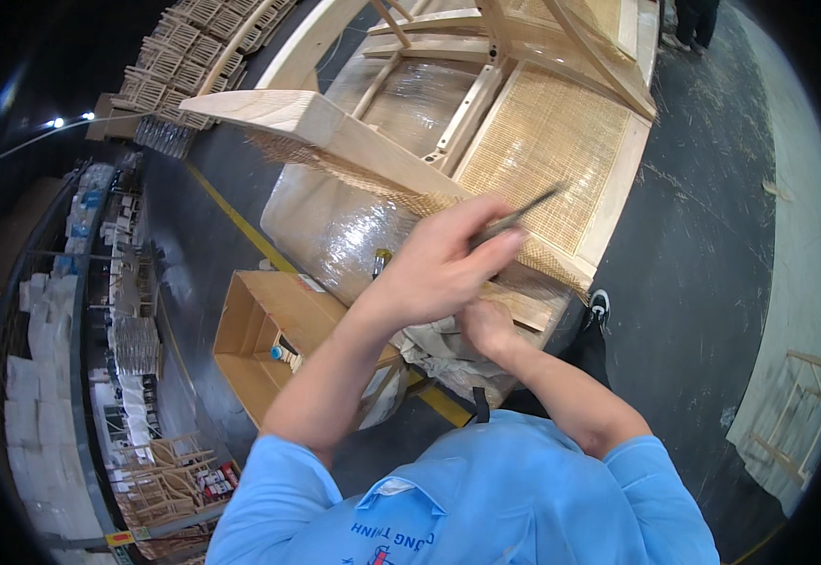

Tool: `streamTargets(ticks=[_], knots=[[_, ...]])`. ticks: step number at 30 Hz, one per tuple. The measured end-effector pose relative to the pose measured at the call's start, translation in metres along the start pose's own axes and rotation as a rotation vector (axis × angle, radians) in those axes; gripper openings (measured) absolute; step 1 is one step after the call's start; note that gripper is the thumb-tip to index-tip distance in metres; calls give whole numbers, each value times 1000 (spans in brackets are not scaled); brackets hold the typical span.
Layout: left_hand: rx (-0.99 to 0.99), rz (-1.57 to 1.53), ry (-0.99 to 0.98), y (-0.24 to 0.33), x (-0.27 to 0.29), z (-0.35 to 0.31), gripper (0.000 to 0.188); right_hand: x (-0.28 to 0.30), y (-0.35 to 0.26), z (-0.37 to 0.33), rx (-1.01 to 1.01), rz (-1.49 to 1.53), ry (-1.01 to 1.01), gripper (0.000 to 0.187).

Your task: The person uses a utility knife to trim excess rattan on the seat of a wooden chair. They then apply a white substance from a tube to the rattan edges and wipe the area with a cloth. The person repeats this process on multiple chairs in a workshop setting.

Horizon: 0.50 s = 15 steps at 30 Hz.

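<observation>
My left hand (443, 259) is closed around a slim dark tool (528, 212) with a narrow tip; motion smears it, so its exact kind is unclear. It is raised over the near edge of a pale wooden chair frame (608, 202) with a woven cane panel (547, 141). Loose cane webbing (561, 268) sticks out along that near edge. Lower down, my right hand (488, 327) rests at the near end of the frame, beside a crumpled light cloth (434, 347). Its fingers are mostly hidden beneath the left hand.
The frame lies on a plastic-wrapped padded surface (321, 231). An open cardboard box (269, 315) stands at the left. Stacked wooden frames (180, 61) are at the far left, and shelving with wrapped goods (62, 358) runs nearer. Cane scraps litter the dark floor (684, 235). Another person's legs (693, 24) show far right.
</observation>
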<state>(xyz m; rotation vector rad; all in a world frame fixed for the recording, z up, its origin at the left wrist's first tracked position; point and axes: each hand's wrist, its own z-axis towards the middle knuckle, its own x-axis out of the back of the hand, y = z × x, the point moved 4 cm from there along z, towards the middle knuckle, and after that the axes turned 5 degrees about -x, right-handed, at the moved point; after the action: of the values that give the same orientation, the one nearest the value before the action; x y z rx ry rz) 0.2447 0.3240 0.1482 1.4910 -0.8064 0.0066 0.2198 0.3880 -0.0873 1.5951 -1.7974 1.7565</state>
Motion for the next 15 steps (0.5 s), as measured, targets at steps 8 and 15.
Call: streamTargets(ticks=[8, 15], knots=[[539, -347, 752, -171, -36, -180, 12, -8, -28, 39, 49, -194, 9, 20], [661, -554, 820, -209, -83, -229, 10, 3, -11, 34, -75, -177, -95, 22]])
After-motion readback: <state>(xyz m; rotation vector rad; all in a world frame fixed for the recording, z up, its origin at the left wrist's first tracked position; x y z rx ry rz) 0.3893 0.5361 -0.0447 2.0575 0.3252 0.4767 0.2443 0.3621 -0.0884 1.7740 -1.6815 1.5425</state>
